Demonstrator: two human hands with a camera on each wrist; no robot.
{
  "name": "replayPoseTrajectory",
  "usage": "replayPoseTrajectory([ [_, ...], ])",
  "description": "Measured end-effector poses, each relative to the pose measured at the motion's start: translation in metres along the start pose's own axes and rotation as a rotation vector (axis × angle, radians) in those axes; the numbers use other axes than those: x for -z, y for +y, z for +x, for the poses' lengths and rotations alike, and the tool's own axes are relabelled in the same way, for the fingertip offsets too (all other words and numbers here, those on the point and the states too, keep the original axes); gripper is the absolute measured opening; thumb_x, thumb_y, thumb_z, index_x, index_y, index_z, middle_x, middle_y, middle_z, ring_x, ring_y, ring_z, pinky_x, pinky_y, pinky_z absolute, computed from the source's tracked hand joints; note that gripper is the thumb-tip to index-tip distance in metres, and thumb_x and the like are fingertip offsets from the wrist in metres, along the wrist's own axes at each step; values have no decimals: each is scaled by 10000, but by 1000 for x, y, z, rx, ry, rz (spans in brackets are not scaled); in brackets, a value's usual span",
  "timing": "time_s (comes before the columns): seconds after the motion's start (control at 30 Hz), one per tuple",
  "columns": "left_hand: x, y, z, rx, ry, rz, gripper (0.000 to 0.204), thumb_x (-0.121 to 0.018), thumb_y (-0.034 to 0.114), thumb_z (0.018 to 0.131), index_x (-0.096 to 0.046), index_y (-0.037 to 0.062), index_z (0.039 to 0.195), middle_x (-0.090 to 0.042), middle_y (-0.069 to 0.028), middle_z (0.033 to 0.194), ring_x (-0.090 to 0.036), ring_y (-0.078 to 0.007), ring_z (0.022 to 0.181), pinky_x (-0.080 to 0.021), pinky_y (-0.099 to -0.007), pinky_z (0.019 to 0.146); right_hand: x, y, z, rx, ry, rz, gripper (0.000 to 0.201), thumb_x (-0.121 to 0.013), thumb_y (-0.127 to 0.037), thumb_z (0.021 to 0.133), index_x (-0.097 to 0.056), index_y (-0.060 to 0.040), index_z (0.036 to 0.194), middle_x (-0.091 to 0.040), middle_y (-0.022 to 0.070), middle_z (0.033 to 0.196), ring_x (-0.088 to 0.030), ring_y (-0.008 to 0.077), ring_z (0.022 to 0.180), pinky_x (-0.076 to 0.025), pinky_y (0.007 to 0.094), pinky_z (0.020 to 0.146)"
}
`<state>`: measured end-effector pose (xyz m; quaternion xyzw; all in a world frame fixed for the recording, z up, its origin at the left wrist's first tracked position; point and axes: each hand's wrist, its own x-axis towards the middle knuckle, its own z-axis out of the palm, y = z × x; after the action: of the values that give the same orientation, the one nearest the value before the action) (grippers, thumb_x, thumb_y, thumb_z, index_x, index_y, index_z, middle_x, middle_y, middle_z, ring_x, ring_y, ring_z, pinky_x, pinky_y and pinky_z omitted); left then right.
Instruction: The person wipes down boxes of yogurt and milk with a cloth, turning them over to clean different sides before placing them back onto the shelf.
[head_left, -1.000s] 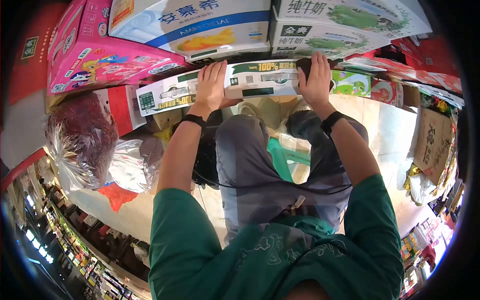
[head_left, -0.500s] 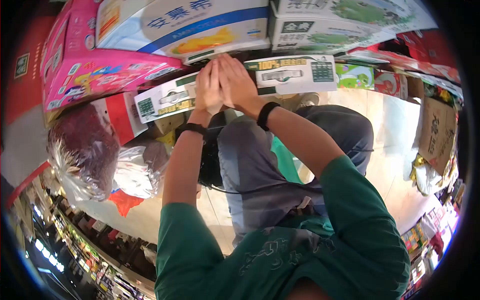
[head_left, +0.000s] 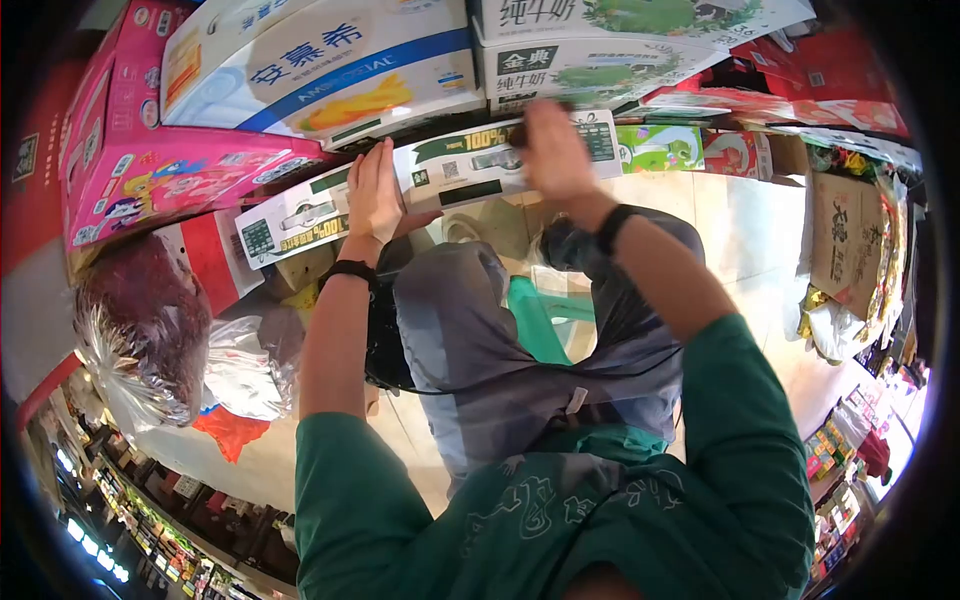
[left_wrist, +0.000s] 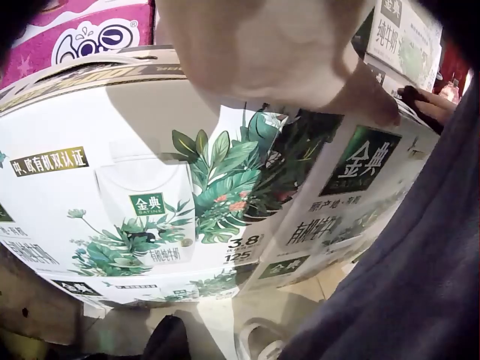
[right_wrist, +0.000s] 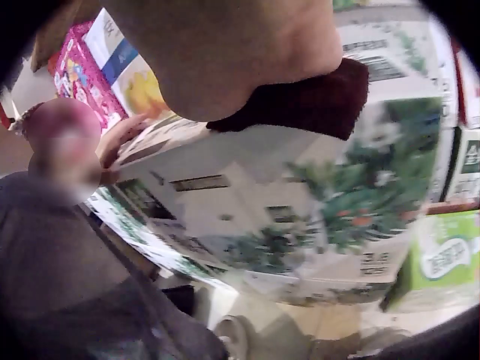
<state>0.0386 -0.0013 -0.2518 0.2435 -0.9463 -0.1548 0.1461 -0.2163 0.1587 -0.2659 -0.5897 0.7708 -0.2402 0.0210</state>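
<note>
Two white and green milk cartons sit side by side on a stack, the left one and the right one. My left hand lies flat on top where they meet, fingers straight; the left wrist view shows it above the leafy carton front. My right hand, blurred by motion, presses on the right carton's top near its right end. The right wrist view shows a dark red cloth under that hand, lying on the carton.
Behind the cartons are a pink box, a blue and white box and green and white milk boxes. A clear bag of red goods hangs at left. A green stool sits between my knees. Cardboard leans at right.
My right hand slid left along the carton top to meet the left hand, then moved back to the right. The left hand stayed in place.
</note>
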Motion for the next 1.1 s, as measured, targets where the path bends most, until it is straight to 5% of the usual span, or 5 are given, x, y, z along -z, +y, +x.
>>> replayPoseTrajectory([
  [0.27, 7, 2, 2, 28, -66, -24, 1192, -854, 524, 495, -308, -53, 1384, -464, -207, 1303, -414, -366, 1238, -258, -507, 1076, 24, 35, -13, -84, 5, -136, 622, -561, -175, 888, -307, 86, 1392, -342, 258, 1432, -293, 407, 1353, -248, 474, 1125],
  [0.73, -3, -1, 0, 2, 51, -38, 1238, -878, 507, 412, -333, -38, 1381, -491, -187, 1298, -441, -324, 1243, -280, -495, 1064, -53, -110, 29, 87, -76, 146, 710, -644, -243, 806, -353, 81, 1366, -371, 234, 1423, -309, 371, 1360, -240, 466, 1129],
  [0.77, 1, 0, -2, 16, 27, -57, 1002, -809, 380, 595, -345, -21, 1388, -496, -166, 1299, -447, -304, 1243, -287, -478, 1072, -53, -116, 31, 117, -70, 118, 697, -634, -250, 810, -365, 84, 1360, -374, 232, 1420, -310, 365, 1359, -245, 463, 1128],
  [0.9, -14, -9, -6, 23, 71, 55, 627, -489, 11, 790, -358, 10, 1404, -499, -132, 1305, -451, -278, 1240, -295, -439, 1084, -52, -129, 31, 174, -60, 163, 661, -622, -238, 815, -391, 89, 1341, -386, 228, 1410, -315, 365, 1354, -251, 460, 1128],
  [1.1, 1, 0, -1, 18, 19, -49, 982, -802, 390, 627, -345, -14, 1396, -493, -169, 1288, -444, -318, 1230, -281, -481, 1076, -53, -102, 36, 199, -120, 169, 677, -634, -286, 811, -408, 85, 1331, -426, 222, 1379, -367, 359, 1318, -272, 443, 1119],
])
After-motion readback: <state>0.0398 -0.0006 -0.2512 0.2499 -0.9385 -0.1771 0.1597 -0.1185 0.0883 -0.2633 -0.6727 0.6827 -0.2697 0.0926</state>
